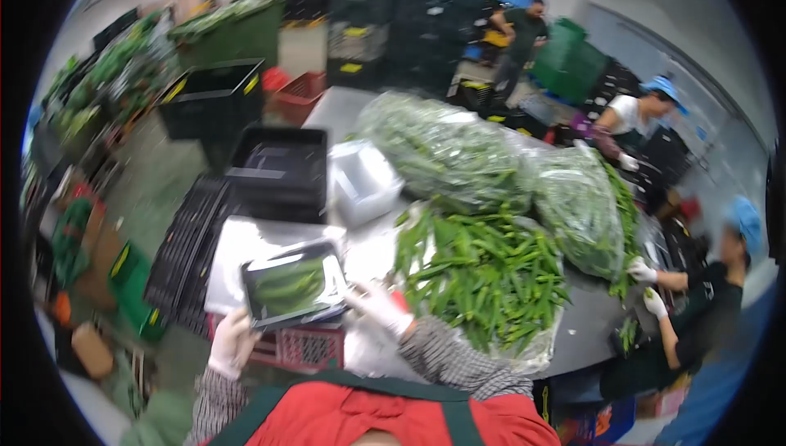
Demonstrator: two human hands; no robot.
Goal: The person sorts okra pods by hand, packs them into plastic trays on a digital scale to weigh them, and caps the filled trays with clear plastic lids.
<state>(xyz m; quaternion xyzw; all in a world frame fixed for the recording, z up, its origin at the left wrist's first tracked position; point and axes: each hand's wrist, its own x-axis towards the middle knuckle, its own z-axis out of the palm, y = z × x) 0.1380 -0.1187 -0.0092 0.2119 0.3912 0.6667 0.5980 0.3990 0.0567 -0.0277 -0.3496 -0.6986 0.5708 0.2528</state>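
A black tray (pixel 296 289) with several long green pods, which look like okra, is held level between my two white-gloved hands. My left hand (pixel 232 341) grips its near left corner, fingers closed on the edge. At the right edge, my right hand (pixel 380 308) has its fingers bent around the rim. A glossy sheen lies over the tray; whether it is film cannot be made out. Below the tray is a shiny metal surface (pixel 225 270) above a red crate (pixel 307 349). A large heap of loose green pods (pixel 483 274) lies to the right of my right hand.
Large clear bags of green pods (pixel 446 147) lie behind the heap. Stacked black trays (pixel 282 163) and a pile of clear trays (pixel 364 180) stand ahead. A co-worker's gloved hands (pixel 647 272) are at the table's right side. Black crates (pixel 190 241) are at left.
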